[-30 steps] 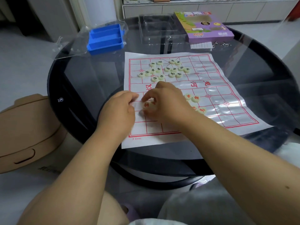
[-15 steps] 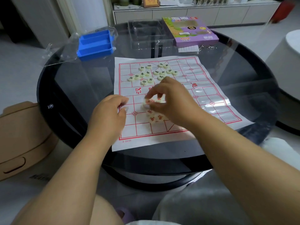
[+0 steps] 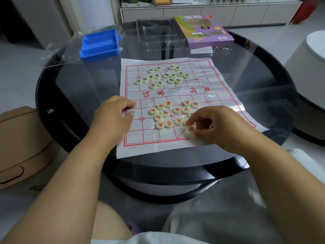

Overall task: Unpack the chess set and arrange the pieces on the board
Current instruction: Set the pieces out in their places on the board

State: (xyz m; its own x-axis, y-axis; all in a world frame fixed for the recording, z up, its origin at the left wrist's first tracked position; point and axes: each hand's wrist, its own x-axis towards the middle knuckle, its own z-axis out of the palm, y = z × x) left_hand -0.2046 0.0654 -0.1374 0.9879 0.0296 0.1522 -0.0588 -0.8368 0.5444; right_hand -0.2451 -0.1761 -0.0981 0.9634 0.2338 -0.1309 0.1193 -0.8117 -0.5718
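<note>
A red-marked piece [image 3: 190, 129] sits pinched in the fingertips of the right hand [image 3: 216, 125] near the paper board's [image 3: 219, 95] near edge, beside a loose cluster of red pieces [image 3: 173, 112]; green-marked pieces [image 3: 163, 75] are bunched at the far side. The left hand [image 3: 114, 115], fingers curled, presses the board's left edge on the glass table [image 3: 88, 88]

Counted 16 black-lettered pieces [image 3: 165, 76] on the far half of the board [image 3: 219, 95]; at least 12 red-lettered pieces [image 3: 173, 113] visible on the near half (more possibly hidden under the hand); 2 hands; 1 paper board; 1 blue tray [image 3: 100, 44]; 1 clear tray [image 3: 156, 36]; 1 purple box [image 3: 204, 30].
</note>
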